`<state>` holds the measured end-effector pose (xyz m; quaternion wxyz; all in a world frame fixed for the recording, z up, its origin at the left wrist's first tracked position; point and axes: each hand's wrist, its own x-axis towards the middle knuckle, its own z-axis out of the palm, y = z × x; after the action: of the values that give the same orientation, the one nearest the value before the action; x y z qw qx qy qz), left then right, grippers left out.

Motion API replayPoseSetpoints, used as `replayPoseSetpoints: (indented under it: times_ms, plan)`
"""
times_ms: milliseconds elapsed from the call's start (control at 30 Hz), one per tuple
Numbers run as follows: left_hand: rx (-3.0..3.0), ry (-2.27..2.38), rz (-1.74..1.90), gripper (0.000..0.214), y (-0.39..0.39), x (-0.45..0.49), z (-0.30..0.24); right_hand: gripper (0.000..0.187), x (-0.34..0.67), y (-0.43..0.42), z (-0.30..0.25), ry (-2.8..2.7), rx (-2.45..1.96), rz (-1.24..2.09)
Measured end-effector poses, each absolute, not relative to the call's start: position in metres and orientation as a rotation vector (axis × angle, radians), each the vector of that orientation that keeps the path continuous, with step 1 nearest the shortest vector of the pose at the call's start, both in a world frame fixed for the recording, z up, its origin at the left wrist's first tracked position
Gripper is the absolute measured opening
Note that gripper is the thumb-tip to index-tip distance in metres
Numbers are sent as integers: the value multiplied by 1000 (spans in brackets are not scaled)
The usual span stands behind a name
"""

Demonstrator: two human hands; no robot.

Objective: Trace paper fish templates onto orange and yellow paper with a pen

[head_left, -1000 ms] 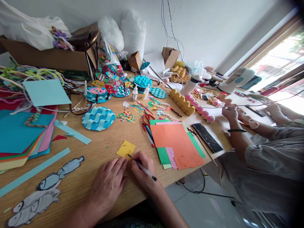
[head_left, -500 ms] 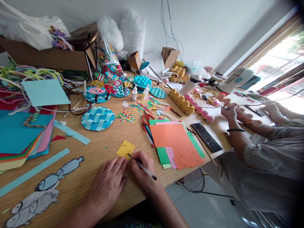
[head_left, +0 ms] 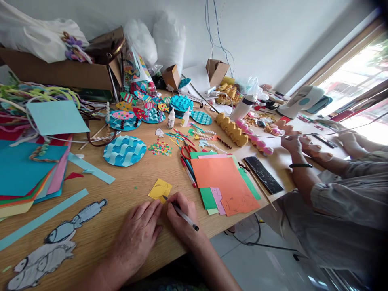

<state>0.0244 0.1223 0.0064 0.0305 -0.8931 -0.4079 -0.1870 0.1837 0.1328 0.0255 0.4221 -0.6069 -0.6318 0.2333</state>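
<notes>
A small yellow paper square [head_left: 160, 188] with drawn dark lines lies on the wooden table. My left hand [head_left: 138, 226] rests flat, fingers stretched out, its fingertips at the paper's lower edge. In my right hand [head_left: 182, 212] is a pen [head_left: 187, 219] with a clear barrel and black end; its tip meets the paper's lower right part. To the right lie an orange sheet [head_left: 224, 182] over green and pink paper, red-handled scissors [head_left: 188, 152] and several markers [head_left: 188, 171]. Cut-out paper fish [head_left: 45, 258] with drawn outlines lie at the lower left.
Coloured paper [head_left: 30, 169] is stacked at the left. Blue wavy paper discs [head_left: 125, 151], glue bottles [head_left: 171, 119] and a heap of paper dots [head_left: 160, 148] stand or lie farther back. At the right, a co-worker's hands [head_left: 292, 145] are near egg-carton strips [head_left: 315, 149].
The pen tilts very slightly differently in my right hand, its tip staying on the yellow paper. My left hand has stayed in place.
</notes>
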Motion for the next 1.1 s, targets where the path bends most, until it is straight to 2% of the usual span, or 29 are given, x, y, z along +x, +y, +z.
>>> replayPoseSetpoints:
  times_ms: [500, 800, 1100]
  plan:
    - [-2768, -1238, -620, 35, 124, 26, 12, 8, 190, 134, 31, -1276, -1579, 767]
    - [-2769, -1251, -565, 36, 123, 24, 14, 8, 188, 134, 24, -1351, -1536, 771]
    - [-2804, -1339, -730, 36, 125, 11, 15, 4, 189, 133, 28, -1335, -1498, 836]
